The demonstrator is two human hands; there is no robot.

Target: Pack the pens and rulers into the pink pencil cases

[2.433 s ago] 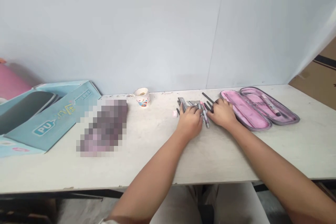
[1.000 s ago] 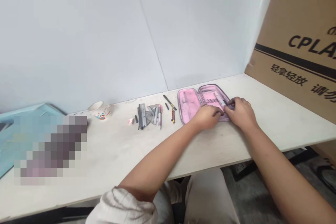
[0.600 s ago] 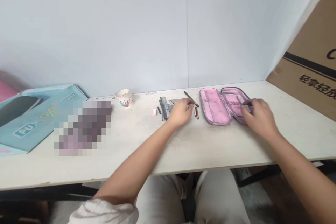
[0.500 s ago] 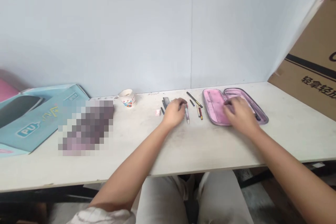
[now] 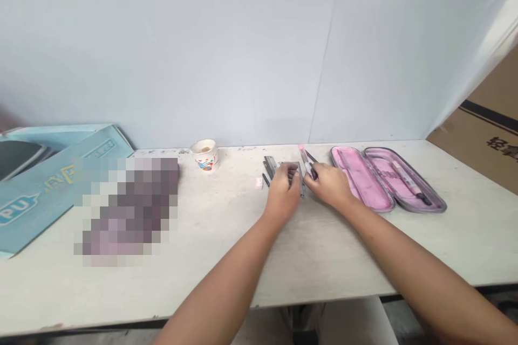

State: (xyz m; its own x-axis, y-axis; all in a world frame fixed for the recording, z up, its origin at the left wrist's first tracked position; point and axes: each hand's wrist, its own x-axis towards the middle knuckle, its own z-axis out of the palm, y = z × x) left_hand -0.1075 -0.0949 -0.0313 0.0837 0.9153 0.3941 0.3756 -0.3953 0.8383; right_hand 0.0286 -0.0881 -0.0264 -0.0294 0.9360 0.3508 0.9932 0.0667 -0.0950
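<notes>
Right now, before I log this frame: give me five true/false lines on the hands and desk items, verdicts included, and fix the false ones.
1. The right hand holds a pink-topped pen. True.
2. A marker lies in one half of the open pencil case. True.
3. The left hand is inside the pencil case. False: it is apart from the case, by the grey rulers.
4. The paper cup lies on its side. False: it stands upright.
5. The pale pink block is to the right of both hands. False: it lies to the left of both.
</notes>
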